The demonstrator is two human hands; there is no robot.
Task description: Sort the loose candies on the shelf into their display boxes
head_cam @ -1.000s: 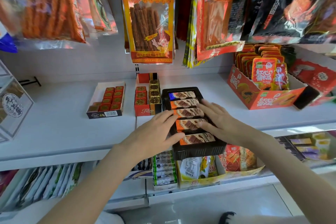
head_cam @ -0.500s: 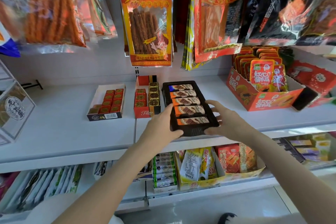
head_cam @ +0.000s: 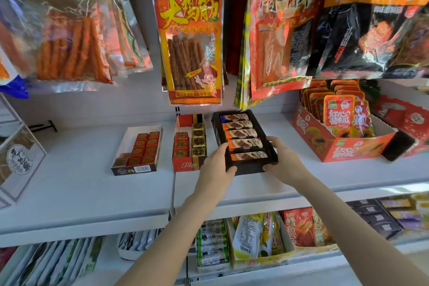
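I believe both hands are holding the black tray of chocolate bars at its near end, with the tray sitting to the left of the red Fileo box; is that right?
Not quite: the head view shows the black tray to the right of the red Fileo box, not the left. The rest holds: the left hand and right hand both grip the tray at its near end.

Hanging up top: a clear bag of orange sticks (head_cam: 69, 39), a yellow-and-red pack of brown sticks (head_cam: 190, 39), a red foil pack (head_cam: 278, 37), a black snack bag (head_cam: 371, 37).
Far right: orange carton (head_cam: 343, 148) packed with upright red sachets (head_cam: 339, 111).
Far left: clear display case (head_cam: 18, 162).
Shelf below: green-and-white packets (head_cam: 212, 241), white pouch (head_cam: 248, 237), red pouch (head_cam: 301, 227), dark boxes (head_cam: 376, 218).
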